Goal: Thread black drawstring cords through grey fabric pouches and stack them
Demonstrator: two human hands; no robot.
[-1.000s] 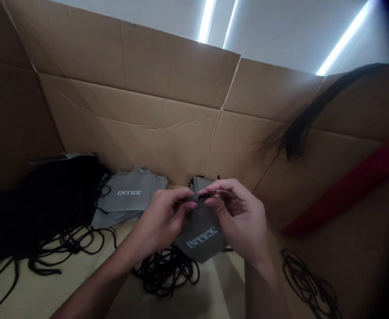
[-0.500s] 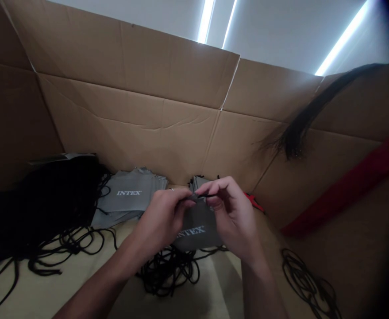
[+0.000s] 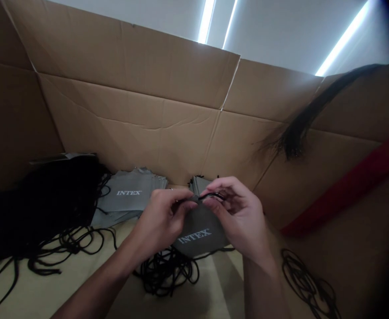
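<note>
I hold a small grey INTEX pouch up in front of me, above the tabletop. My left hand pinches its top left corner with thumb and fingers closed. My right hand pinches a thin black cord at the pouch's top edge, fingers curled round it. Below the pouch lies a tangle of black cords. A stack of flat grey INTEX pouches rests on the table to the left. More grey pouches peek out behind my hands.
Tall cardboard walls enclose the workspace on three sides. A large heap of black cords fills the left. A coil of cord lies at the lower right. A red strip and a lock of dark hair cross the right side.
The pouch swung up and then a little down between my hands. My right hand shifted slightly right and drew the black cord out at the pouch's top edge. My left hand stayed put.
</note>
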